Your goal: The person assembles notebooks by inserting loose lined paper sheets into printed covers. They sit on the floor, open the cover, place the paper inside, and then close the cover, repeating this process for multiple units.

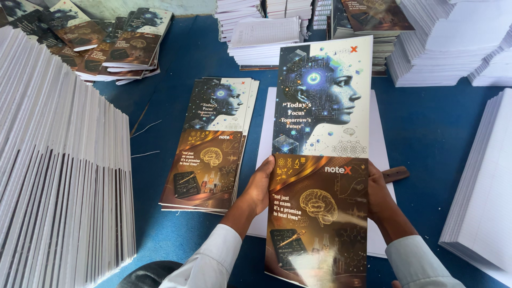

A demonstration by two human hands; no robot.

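Head view looks down on a blue table (437, 128) ringed by paper: a fanned white stack (58, 176) at the left edge, more white stacks (480, 202) cut off at right, leaving open blue between. A pile of printed covers (210, 144) lies left of centre. Glare blurs the bottom of the long glossy cover sheet (320, 154), held upright at centre over a white sheet (380, 133). Left hand (260, 186) and right hand (377, 192) clasp its side edges, fingers mostly hidden behind it.
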